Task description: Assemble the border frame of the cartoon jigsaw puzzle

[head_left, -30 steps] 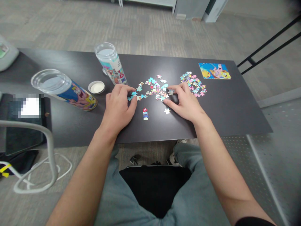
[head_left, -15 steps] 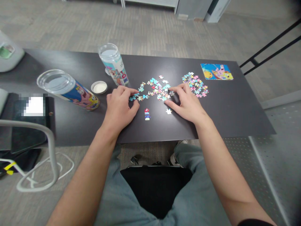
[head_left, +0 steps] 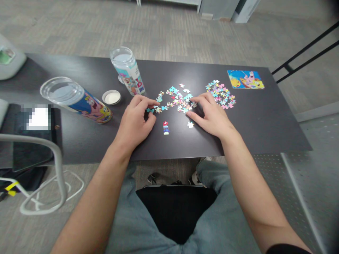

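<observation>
Loose jigsaw puzzle pieces (head_left: pixel 178 100) lie in a spread-out pile on the dark table, between my two hands. My left hand (head_left: pixel 139 118) rests at the left end of this pile, thumb and fingers apart, fingertips at a few blue pieces. On the other side, my right hand (head_left: pixel 209 114) has its thumb and index finger apart at the pile's right edge, touching or just over pieces there. Nearer to me lie a small joined strip of pieces (head_left: pixel 166 128), red, white and blue, and a single pale piece (head_left: pixel 190 124).
Beyond my right hand lies a second pile of pieces (head_left: pixel 221 95), with a cartoon picture card (head_left: pixel 245 79) farther right. On the left stand a clear-topped tube (head_left: pixel 129 76), a larger cartoon tube (head_left: pixel 87 106), a round lid (head_left: pixel 111 97) and a dark tablet-like device (head_left: pixel 33 148).
My left index finger reaches slightly farther right over the pieces. The right hand has barely moved, and the piles look the same. The whole view has shifted a little.
</observation>
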Tool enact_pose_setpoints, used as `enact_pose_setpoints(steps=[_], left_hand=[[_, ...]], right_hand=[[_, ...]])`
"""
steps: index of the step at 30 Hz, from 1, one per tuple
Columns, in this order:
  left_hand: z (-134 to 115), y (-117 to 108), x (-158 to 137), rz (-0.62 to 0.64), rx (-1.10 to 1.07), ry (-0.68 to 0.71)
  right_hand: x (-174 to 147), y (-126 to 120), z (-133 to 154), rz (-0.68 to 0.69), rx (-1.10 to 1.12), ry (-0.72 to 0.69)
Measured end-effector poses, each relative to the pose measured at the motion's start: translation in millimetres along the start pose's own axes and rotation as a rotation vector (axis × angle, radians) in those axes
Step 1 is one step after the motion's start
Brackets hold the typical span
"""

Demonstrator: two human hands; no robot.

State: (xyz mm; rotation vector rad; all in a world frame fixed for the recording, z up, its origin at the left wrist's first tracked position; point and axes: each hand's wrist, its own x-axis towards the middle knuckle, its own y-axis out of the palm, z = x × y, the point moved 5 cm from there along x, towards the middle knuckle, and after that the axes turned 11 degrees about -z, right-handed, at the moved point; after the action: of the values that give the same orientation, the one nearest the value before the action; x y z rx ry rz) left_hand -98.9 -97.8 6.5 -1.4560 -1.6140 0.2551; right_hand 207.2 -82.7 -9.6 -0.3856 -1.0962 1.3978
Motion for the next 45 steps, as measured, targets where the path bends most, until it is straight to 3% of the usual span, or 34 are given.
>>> enact_pose_setpoints(steps=[4, 12, 19, 24, 30, 45], left_hand=[[2.2, -0.4, 2.2, -0.057, -0.006, -0.019], [-1.5, 1.2, 1.3, -0.029, -0.015, 0.004], [-0.8, -0.7, -0.1, -0.087, 0.026, 0.045], [2.3, 4.4, 1.3, -0.028, 0.152, 0.052], [5.3, 4.8, -0.1, 0.028, 0.147, 0.014], [4.2, 5.6, 0.2, 0.007, 0.182, -0.038]], right_hand=[[0.6, -0.1, -1.0, 0.005, 0.001, 0.001], [-0.1, 2.7, -2.3, -0.023, 0.0, -0.011], [0.1, 2.9, -4.4, -0.012, -0.005, -0.013], [0.1, 2.5, -3.7, -0.014, -0.011, -0.017], [0.0, 3.2, -3.2, -0.01, -0.008, -0.012], [0.2, 3.2, -4.0, -0.005, -0.03, 0.001]])
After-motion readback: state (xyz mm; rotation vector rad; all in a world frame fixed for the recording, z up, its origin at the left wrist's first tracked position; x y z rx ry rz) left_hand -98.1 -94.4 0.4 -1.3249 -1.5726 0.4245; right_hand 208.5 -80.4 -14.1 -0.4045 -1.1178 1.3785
